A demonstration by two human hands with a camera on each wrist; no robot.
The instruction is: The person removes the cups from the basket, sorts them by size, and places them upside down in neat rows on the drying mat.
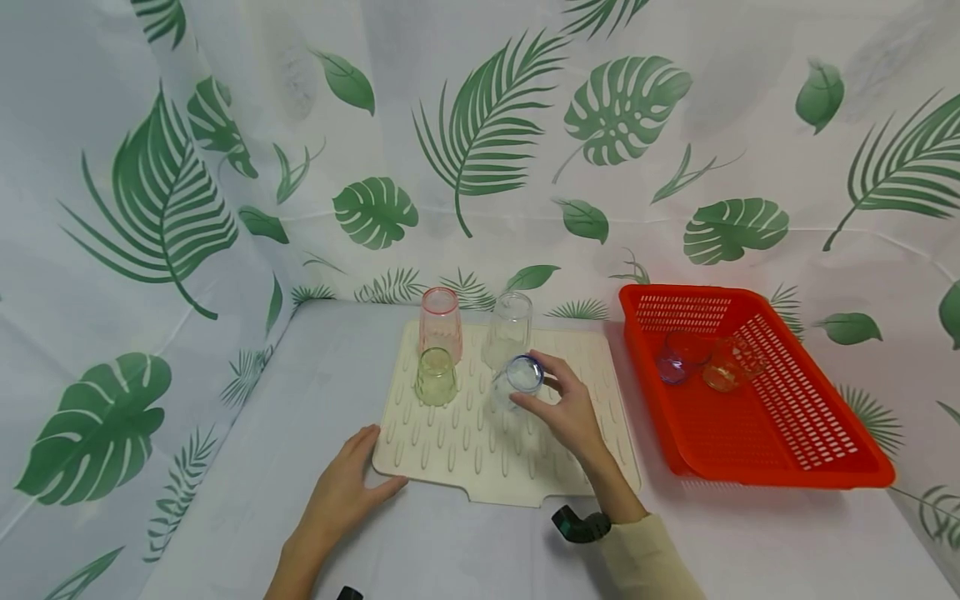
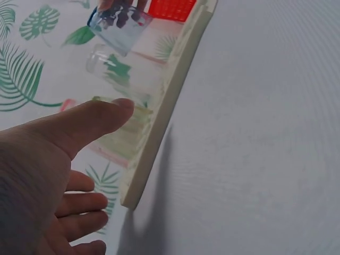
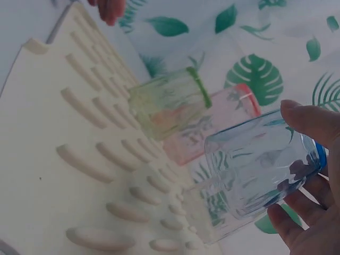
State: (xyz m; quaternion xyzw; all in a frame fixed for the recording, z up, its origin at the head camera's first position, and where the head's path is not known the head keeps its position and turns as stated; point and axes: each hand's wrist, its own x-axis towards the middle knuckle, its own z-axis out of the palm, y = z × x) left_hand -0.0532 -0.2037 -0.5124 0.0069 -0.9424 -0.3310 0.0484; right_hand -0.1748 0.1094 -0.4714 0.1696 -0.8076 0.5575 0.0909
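My right hand point(image 1: 566, 408) holds a clear glass with a blue ring point(image 1: 513, 382) between thumb and fingers, the blue end uppermost. In the right wrist view the blue-ringed glass point(image 3: 255, 164) is tilted over the cream ribbed mat point(image 3: 37, 133); whether it touches the mat I cannot tell. Behind it stands a tall clear glass point(image 1: 512, 321). To the left, a short green glass point(image 1: 436, 382) stands in front of a tall pink glass point(image 1: 440, 321). My left hand point(image 1: 341, 492) is at the mat's front left corner, thumb extended, fingers loosely bent, holding nothing.
A red perforated basket point(image 1: 757, 446) stands right of the mat, with several glasses point(image 1: 723, 373) lying toward its back left. Leaf-patterned cloth point(image 1: 495, 150) hangs behind and at the left. The mat lies on a pale tabletop point(image 1: 285, 400).
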